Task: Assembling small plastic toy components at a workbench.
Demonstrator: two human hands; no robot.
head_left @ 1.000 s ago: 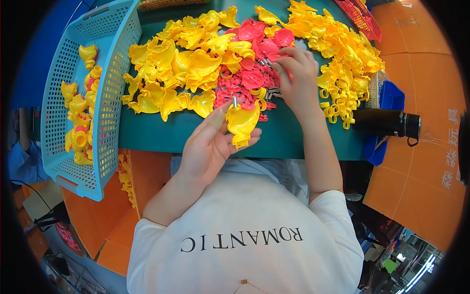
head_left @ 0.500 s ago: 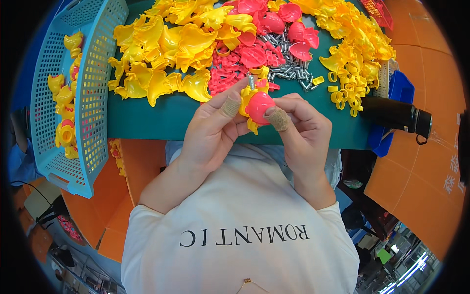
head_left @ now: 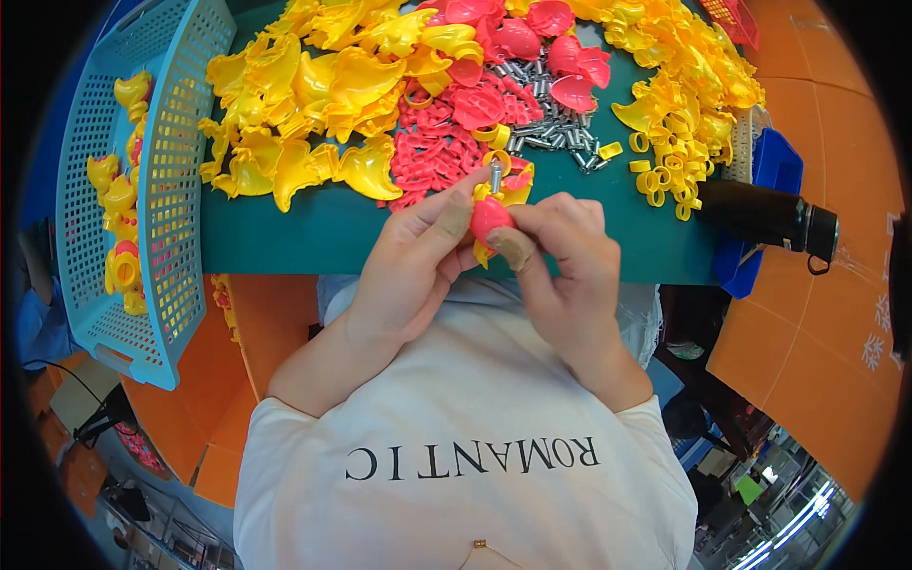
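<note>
My left hand (head_left: 410, 269) and my right hand (head_left: 560, 266) meet in front of my chest, both gripping one small toy assembly (head_left: 492, 217). It is a red plastic piece set into a yellow shell, with a small metal pin (head_left: 495, 176) standing up from its top. My right thumb presses on the red piece. Just beyond the hands, on the green table (head_left: 313, 228), lie a heap of yellow shells (head_left: 313, 95), a heap of flat red parts (head_left: 439, 142) and several metal pins (head_left: 556, 133).
A light blue perforated basket (head_left: 161, 190) with several finished yellow and red toys stands at the left. Yellow rings (head_left: 674, 104) are piled at the right. A black cylinder (head_left: 765, 217) lies at the table's right edge beside a blue tray (head_left: 774, 166).
A second ago my right hand was reaching into the red parts while the left held a yellow shell. Both hands have since come together near my chest on the shell with a red piece.
</note>
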